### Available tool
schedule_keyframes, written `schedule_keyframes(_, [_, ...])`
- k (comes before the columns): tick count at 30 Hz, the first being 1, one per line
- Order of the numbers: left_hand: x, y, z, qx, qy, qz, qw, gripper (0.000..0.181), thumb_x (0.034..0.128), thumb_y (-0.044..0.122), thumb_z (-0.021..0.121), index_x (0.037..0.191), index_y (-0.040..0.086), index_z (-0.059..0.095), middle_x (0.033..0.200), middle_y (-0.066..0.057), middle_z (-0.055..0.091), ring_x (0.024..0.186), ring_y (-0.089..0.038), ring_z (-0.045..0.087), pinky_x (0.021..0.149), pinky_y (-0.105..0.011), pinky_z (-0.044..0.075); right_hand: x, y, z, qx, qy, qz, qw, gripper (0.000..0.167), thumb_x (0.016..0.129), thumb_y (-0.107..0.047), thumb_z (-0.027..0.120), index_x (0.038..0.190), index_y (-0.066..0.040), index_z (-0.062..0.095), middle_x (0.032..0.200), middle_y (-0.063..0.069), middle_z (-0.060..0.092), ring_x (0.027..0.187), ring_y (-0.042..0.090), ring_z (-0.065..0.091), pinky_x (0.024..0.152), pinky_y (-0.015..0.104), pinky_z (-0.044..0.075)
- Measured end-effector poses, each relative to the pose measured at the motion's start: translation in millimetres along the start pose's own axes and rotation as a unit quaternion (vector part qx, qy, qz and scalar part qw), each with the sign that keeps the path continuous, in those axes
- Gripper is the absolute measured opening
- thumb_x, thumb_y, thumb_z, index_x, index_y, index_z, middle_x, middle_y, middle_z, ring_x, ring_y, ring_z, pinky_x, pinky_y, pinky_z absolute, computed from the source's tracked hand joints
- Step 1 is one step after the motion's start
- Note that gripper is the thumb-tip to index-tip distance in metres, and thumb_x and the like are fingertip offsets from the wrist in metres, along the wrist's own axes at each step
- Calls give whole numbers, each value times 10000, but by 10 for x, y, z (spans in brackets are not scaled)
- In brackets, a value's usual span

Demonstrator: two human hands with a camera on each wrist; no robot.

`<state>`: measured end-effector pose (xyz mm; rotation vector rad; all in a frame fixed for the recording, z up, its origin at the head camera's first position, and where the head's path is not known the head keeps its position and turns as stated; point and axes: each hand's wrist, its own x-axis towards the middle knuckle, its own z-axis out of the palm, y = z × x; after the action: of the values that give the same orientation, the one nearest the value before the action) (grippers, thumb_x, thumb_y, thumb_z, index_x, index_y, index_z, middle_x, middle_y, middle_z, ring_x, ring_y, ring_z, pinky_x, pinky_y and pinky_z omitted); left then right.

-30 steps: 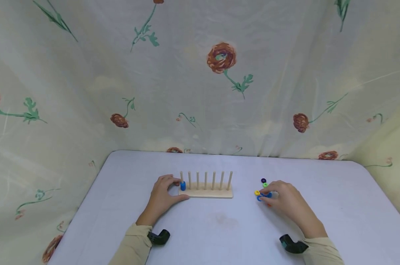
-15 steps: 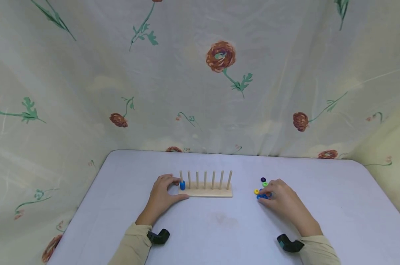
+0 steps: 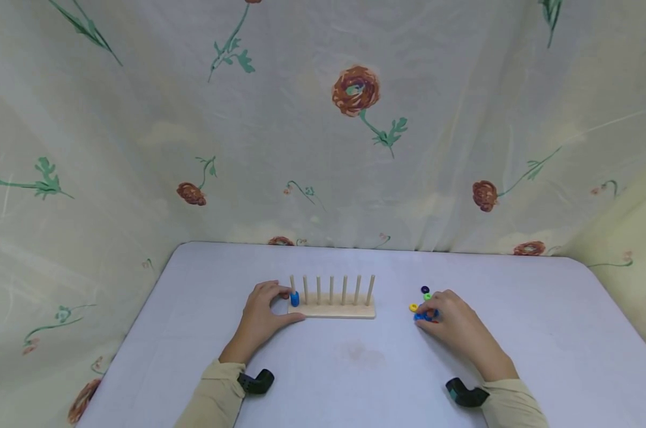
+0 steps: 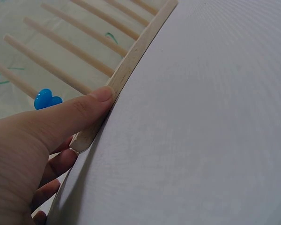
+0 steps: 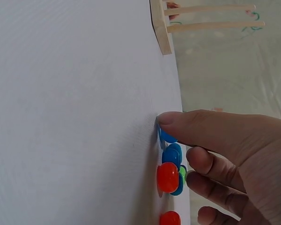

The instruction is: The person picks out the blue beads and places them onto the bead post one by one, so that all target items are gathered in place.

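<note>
A wooden peg board [image 3: 331, 310] with a row of several upright pegs lies on the table. My left hand [image 3: 259, 315] grips its left end, the thumb [image 4: 102, 93] against the front edge and fingers at the far side. Blue beads [image 3: 294, 299] are stacked on the leftmost peg. To the right of the board, my right hand [image 3: 459, 326] is low over a cluster of small beads. Its thumb [image 5: 171, 118] and fingers pinch a blue bead [image 5: 168, 136] at the tabletop; the index fingertip is hidden in the right wrist view.
Beside the right hand lie a yellow bead [image 3: 413, 308], a green bead [image 3: 427, 296] and a dark purple bead [image 3: 425, 289]. Red beads [image 5: 167, 177] and more blue ones [image 5: 172, 156] sit under the fingers. A floral curtain [image 3: 323, 148] hangs behind the white table [image 3: 334, 380].
The right hand has shifted slightly left among the beads, its thumb and fingers closing around the blue ones. The left hand stays on the board, which has not moved.
</note>
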<state>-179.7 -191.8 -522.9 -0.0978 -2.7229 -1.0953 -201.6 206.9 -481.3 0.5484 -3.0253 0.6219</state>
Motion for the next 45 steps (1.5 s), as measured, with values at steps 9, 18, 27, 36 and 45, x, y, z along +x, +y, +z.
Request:
schedule_keyframes(9, [18,-13,-7,2,3,3,10000,574,699,360,962,1179,133,744,1374,-130,653,1403,-343,495,1185,-566,405,10,-21,-1,141,230,-333,9991,126,841,-191,862,938,-157,789,925,-21,684,873,141,592,766,383,554])
schedule_keyframes(18, [27,-9,-10,13,-4,-28,10000,575,701,359,962,1181,130,745,1383,-135,646,1403,-347,495,1185,-564,406,1,-69,-13,444,526,-501,9964,134,858,-160,840,983,-161,792,844,-74,731,738,36,598,661,226,522])
schedule_keyframes(27, [13,10,4,-36,0,-41,10000,570,696,346,966,1175,126,748,1399,-149,630,1393,-355,501,1180,-562,415,-11,-91,-39,291,696,-632,9951,166,837,-152,858,998,-163,820,844,-79,736,729,25,622,661,244,529])
schedule_keyframes(36, [-2,14,6,12,15,-29,10000,569,693,347,967,1169,126,747,1392,-155,636,1384,-361,506,1173,-577,415,-1,-146,-68,339,751,-668,9944,230,849,-144,851,1075,-152,815,1024,43,775,890,197,714,863,507,612])
schedule_keyframes(45, [7,13,10,13,14,-96,10000,571,703,370,959,1178,135,746,1412,-155,625,1393,-359,501,1174,-580,415,97,-258,-125,706,1019,-1032,9869,233,866,-97,829,1093,-148,807,1018,2,769,846,196,688,638,242,529])
